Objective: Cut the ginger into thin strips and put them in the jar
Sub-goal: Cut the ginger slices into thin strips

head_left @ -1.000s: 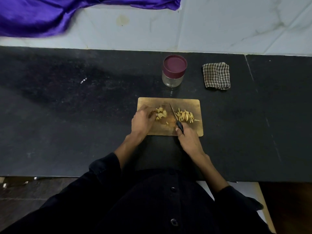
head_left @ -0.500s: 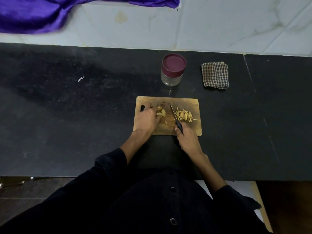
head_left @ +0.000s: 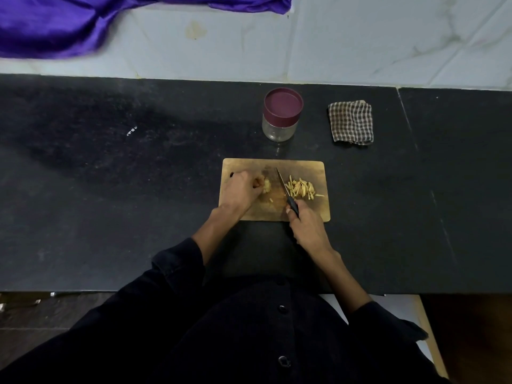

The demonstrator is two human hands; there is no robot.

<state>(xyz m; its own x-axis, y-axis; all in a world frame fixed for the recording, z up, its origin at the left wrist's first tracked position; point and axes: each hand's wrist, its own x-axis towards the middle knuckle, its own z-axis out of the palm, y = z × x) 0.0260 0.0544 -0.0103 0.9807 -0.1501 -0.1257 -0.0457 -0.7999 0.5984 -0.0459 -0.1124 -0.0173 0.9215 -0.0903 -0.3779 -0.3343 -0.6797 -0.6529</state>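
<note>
- The counter [head_left: 138,189] is a dark, speckled stone slab that spans the frame; its near edge runs along the lower middle and a seam crosses it at the right. Wide bare stretches lie left of the board and to the far right.
- A pale marbled wall [head_left: 360,37] rises behind the counter's far edge, with a shiny purple cloth [head_left: 69,20] draped at the upper left of the frame.
- The wooden cutting board [head_left: 313,209], a rectangle with rounded corners, lies at the centre of the frame, well back from the near edge.
- A folded checked cloth [head_left: 350,122] lies to the upper right of the board, apart from it.
- The jar [head_left: 281,116], clear and round with a maroon lid on, stands just above the board; nothing shows inside it.
- The left hand [head_left: 243,189] rests on the board's left half, its fingers curled round a pale ginger piece [head_left: 266,186].
- The right hand [head_left: 306,225] grips the black handle of the knife [head_left: 285,189], whose thin blade slants up between the piece and the strips.
- The ginger strips [head_left: 302,187] lie in a loose heap on the board's right half, just right of the blade.
</note>
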